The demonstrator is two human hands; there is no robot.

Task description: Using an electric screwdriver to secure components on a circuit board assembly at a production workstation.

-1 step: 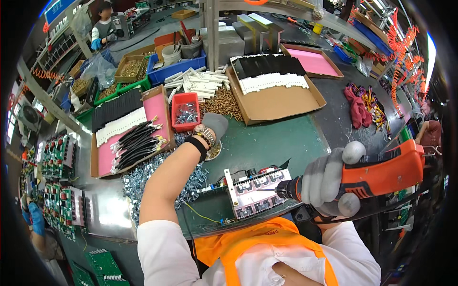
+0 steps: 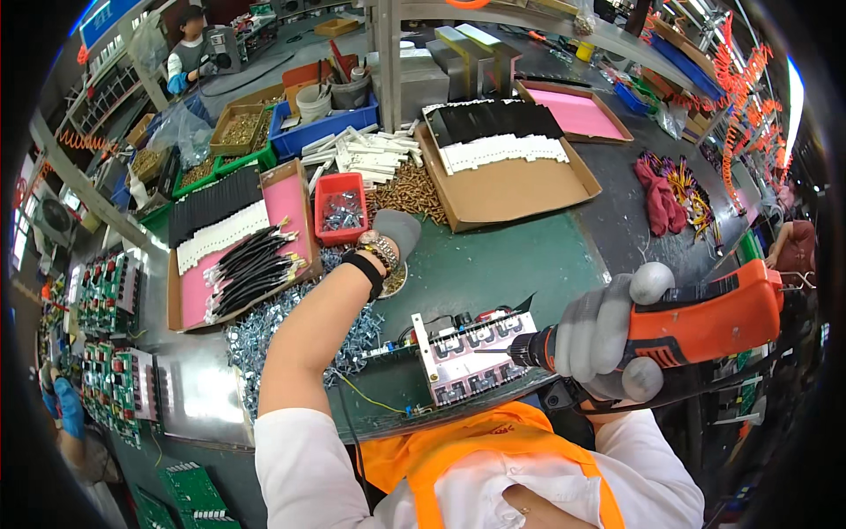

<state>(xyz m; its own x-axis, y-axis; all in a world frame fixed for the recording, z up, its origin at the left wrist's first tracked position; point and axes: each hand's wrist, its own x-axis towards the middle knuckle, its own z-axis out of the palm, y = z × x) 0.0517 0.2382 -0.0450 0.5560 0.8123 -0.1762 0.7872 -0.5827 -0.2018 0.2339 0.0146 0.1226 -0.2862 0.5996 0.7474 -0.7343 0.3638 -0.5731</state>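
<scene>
Grips driver [image 2: 718, 316] in tightly curled right hand [image 2: 608, 331], nearer to board [image 2: 471, 360], laid lengthwise left-to-right, just leftward; holds left hand [image 2: 399, 233] beyond, at bowl [image 2: 406, 282]; can't make out its spread or hold.

The view is shifting by a hair, the changes being very faint. Just beyond and to the left of the left hand [image 2: 398, 234], the red bin [image 2: 342, 238] is appearing slightly farther left, and the blue bin [image 2: 326, 139] farther beyond that hand is doing likewise. Far beyond it, a co-worker [image 2: 188, 55] is appearing with the head slightly lower.
</scene>
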